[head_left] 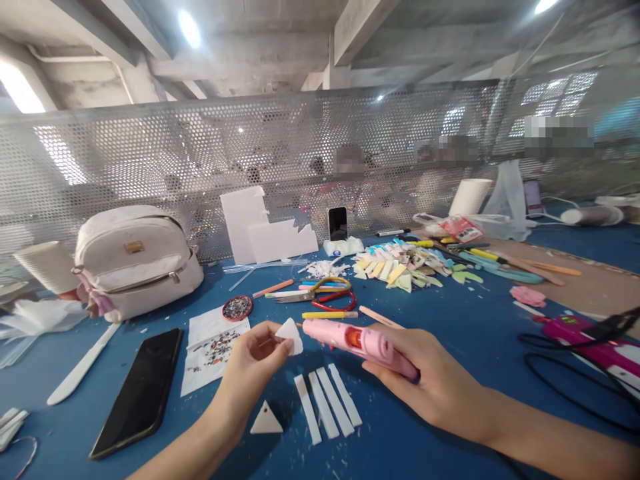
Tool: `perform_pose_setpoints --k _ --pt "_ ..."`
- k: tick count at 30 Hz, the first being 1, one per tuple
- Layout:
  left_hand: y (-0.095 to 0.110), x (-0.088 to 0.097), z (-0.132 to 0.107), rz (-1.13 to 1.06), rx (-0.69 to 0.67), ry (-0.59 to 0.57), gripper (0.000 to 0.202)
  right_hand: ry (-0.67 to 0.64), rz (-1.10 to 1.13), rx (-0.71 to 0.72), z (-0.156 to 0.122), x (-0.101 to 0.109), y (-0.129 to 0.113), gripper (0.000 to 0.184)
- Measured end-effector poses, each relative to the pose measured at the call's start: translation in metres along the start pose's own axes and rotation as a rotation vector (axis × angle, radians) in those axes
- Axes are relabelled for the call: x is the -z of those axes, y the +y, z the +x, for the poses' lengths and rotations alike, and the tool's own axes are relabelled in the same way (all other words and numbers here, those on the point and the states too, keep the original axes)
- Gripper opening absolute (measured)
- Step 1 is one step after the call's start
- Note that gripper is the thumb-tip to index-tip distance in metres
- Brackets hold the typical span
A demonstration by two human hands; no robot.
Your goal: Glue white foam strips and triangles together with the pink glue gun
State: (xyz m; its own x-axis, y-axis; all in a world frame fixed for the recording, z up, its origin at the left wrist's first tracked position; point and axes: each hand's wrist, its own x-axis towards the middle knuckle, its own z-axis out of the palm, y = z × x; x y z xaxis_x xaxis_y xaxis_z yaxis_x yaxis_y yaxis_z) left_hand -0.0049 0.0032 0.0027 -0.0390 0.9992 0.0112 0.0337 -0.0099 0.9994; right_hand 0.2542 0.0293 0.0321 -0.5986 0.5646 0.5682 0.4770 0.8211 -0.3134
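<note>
Between the thumb and fingers of my left hand [257, 357] is a small white triangular piece [289, 335]. My right hand [423, 380] grips a pink glue gun [345, 335], its nozzle pointing left, close to the edge of that piece; whether they touch I cannot tell. Below them on the blue table lies another white triangle [267, 420] with a small hole near its top. Several white strips [327, 403] lie side by side to the right of it. A paper sheet [200, 377] with scattered beads is left of my left hand.
A black phone [140, 393] and a white plastic knife [85, 363] lie at left, before a pale backpack [135, 260]. Red-handled scissors [335, 297], pens and a red dish of beads [237, 307] sit ahead. Cut paper strips [400, 267] are heaped beyond. A magenta power strip [590, 347] with black cables is at right.
</note>
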Motion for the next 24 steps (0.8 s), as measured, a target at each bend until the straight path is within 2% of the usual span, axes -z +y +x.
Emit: perform_pose_setpoints --k 8,14,16,20,24 --pt "0.000 0.000 0.001 -0.018 -0.006 -0.006 0.033 -0.020 0.043 -0.013 0.000 -0.003 0.003 0.016" --pt "-0.013 0.001 0.006 -0.059 -0.057 0.011 0.033 0.019 0.078 -0.012 0.001 0.001 0.005 0.025" --pt "-0.017 0.001 0.008 -0.067 -0.074 0.009 0.034 0.031 0.089 -0.009 0.002 0.002 0.005 0.023" --pt "-0.020 0.003 0.011 -0.054 -0.108 -0.012 0.039 0.043 0.093 -0.061 0.002 0.004 0.010 0.015" --pt "-0.015 0.006 0.011 0.011 -0.142 -0.010 0.036 -0.003 0.141 -0.143 0.002 0.006 0.019 0.025"
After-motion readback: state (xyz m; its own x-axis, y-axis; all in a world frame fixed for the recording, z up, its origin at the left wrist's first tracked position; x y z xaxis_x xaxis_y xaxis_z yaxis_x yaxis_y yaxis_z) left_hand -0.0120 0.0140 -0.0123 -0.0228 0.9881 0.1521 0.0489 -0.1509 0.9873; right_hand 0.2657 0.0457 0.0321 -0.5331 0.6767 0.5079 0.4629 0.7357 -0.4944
